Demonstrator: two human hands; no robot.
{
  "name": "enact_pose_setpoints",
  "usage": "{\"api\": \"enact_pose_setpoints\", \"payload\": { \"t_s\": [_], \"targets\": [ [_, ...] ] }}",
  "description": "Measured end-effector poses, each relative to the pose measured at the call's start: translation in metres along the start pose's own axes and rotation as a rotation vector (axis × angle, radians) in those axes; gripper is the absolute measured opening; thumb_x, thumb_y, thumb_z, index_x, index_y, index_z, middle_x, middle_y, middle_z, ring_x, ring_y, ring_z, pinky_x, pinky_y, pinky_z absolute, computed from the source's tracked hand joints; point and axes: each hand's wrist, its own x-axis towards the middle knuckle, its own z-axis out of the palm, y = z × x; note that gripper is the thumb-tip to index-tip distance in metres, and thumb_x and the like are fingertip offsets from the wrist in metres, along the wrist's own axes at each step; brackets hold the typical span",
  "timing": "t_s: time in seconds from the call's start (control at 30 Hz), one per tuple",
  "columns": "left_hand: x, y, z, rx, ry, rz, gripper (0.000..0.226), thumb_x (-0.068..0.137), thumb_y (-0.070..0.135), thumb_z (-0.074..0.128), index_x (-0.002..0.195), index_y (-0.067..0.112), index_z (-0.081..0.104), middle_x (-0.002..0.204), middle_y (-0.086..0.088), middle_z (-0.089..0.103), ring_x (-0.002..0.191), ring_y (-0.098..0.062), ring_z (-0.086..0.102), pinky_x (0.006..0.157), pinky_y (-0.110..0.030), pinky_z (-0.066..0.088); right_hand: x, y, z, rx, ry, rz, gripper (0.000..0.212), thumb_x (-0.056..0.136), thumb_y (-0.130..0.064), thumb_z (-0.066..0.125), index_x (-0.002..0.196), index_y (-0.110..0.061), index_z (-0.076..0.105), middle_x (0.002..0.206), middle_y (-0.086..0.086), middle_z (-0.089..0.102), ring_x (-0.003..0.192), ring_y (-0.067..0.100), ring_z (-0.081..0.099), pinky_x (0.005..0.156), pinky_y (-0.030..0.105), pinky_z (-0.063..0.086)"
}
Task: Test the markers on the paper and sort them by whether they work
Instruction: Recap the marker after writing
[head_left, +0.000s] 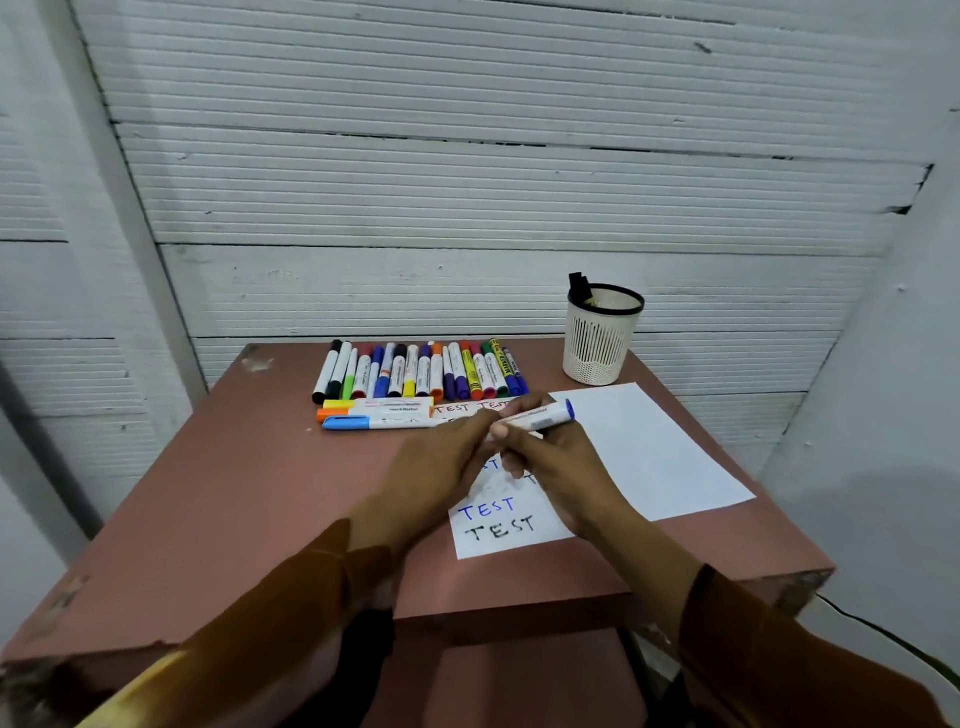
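**Blue marker in both hands, mid-frame**

My right hand (545, 452) grips the blue marker (540, 417) round its barrel; long axis runs lower-left to upper-right, blue end up-right. My left hand (441, 457) pinches the near end, prob. the cap. Paper (649, 457) lies directly below.

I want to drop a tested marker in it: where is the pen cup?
In the head view the pen cup stands at the table's far right corner, just beyond the blank paper and right of the row of markers.
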Motion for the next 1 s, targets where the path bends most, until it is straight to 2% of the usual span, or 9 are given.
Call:
{"api": "enact_pose_setpoints", "payload": {
  "t_s": [0.07,0.23,0.3,0.37,0.43,0.5,0.6,0.83,1.0],
  "targets": [
    [0.0,0.001,0.001,0.024,0.021,0.006,0.037,0.093,0.049,0.032,0.116,0.027,0.05,0.073,-0.002,0.065,0.056,-0.01,0.046,0.049,-0.012,0.022,0.0,-0.001,-0.002,0.003,0.023,-0.022,0.007,0.085,-0.005,0.064,0.084,-0.009,0.059,0.062,0.007,0.06,0.05,0.012,0.053,0.05,0.022,0.043],
    [0.0,-0.012,0.003,0.063,-0.07,-0.213,0.05,0.092,0.053,0.04,0.136,0.033,0.032,0.076,0.006,0.055,0.071,-0.012,0.055,0.058,-0.022,0.035,0.0,-0.002,-0.014,0.022,0.101,-0.036,0.005,0.09,-0.007,0.057,0.091,-0.004,0.052,0.082,0.012,0.072,0.065,0.026,0.069,0.058,0.029,0.056],
    [-0.001,-0.017,0.004,0.126,-0.08,-0.195,0.039,0.092,0.049,0.044,0.127,0.032,0.044,0.076,0.006,0.059,0.074,-0.012,0.058,0.06,-0.024,0.039,0.0,-0.001,-0.021,0.063,0.194,-0.04,0.008,0.088,-0.004,0.058,0.086,-0.008,0.052,0.088,0.016,0.07,0.066,0.028,0.07,0.06,0.032,0.057],
    [-0.002,-0.018,0.006,0.126,-0.113,-0.175,0.029,0.091,0.045,0.048,0.115,0.032,0.058,0.085,0.004,0.067,0.079,-0.012,0.06,0.064,-0.025,0.043,-0.003,0.001,-0.027,0.037,0.334,-0.065,0.016,0.085,-0.005,0.063,0.076,-0.01,0.051,0.079,0.016,0.068,0.053,0.021,0.064,0.051,0.027,0.05],
    [-0.001,-0.017,0.008,0.114,-0.156,-0.167,0.026,0.09,0.044,0.05,0.109,0.031,0.064,0.091,0.004,0.069,0.081,-0.011,0.06,0.069,-0.025,0.047,-0.007,0.005,-0.032,-0.04,0.476,-0.093,0.024,0.083,-0.009,0.067,0.068,-0.009,0.048,0.068,0.015,0.064,0.04,0.009,0.055,0.041,0.019,0.041],
    [-0.001,-0.017,0.007,0.112,-0.18,-0.173,0.027,0.09,0.046,0.051,0.108,0.031,0.064,0.091,0.004,0.068,0.081,-0.011,0.059,0.07,-0.025,0.047,-0.009,0.009,-0.031,-0.147,0.532,-0.118,0.029,0.082,-0.011,0.069,0.065,-0.01,0.046,0.065,0.017,0.06,0.044,0.007,0.054,0.043,0.018,0.041],
    [-0.001,-0.019,0.008,0.112,-0.183,-0.182,0.027,0.089,0.048,0.052,0.107,0.031,0.063,0.085,0.004,0.067,0.077,-0.01,0.058,0.068,-0.026,0.046,-0.01,0.015,-0.025,-0.363,0.487,-0.155,0.03,0.082,-0.008,0.068,0.064,-0.018,0.046,0.062,0.006,0.056,0.059,0.017,0.057,0.059,0.017,0.045],
    [-0.001,-0.021,0.009,0.108,-0.198,-0.193,0.026,0.088,0.05,0.051,0.104,0.032,0.062,0.069,0.01,0.054,0.069,-0.008,0.053,0.065,-0.026,0.045,-0.009,0.018,-0.02,-0.497,0.456,-0.153,0.036,0.084,-0.011,0.065,0.061,-0.022,0.04,0.056,-0.002,0.048,0.049,0.003,0.051,0.049,0.007,0.038],
    [0.0,-0.022,0.009,0.108,-0.219,-0.198,0.027,0.088,0.052,0.05,0.104,0.033,0.062,0.062,0.012,0.048,0.066,-0.007,0.05,0.063,-0.025,0.043,-0.01,0.015,-0.018,-0.497,0.428,-0.133,0.032,0.085,-0.016,0.065,0.064,-0.02,0.042,0.06,0.006,0.052,0.05,0.01,0.051,0.051,0.02,0.044]
  ]
}}
